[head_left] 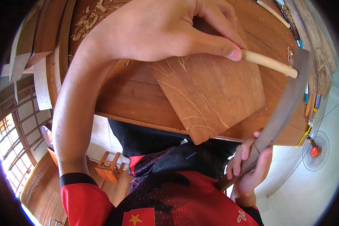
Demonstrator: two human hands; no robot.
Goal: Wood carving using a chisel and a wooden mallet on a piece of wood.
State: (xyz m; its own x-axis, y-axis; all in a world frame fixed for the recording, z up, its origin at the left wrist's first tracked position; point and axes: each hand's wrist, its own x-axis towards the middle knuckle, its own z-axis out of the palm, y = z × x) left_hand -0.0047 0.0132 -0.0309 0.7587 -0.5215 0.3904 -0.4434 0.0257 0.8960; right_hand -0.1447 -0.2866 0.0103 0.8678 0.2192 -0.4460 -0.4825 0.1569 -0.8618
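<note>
My left hand [165,26] reaches across the top of the view, fingers closed around a pale round wooden handle [269,63]. That handle meets the upper end of a long, curved, dark grey-brown strip [286,105] at the right. My right hand [248,165] grips the strip's lower end near my chest. Under my left hand lies a brown wooden board [211,94] marked with pale scratch lines. One corner of it overhangs the near edge of the wooden workbench [139,98].
Wood shavings [86,20] lie on the bench at the top left. Pens and thin sticks [290,22] lie along its right side. Wooden planks [41,75] lean at the left. On the floor stand a small wooden stool [110,167] and a fan [315,150].
</note>
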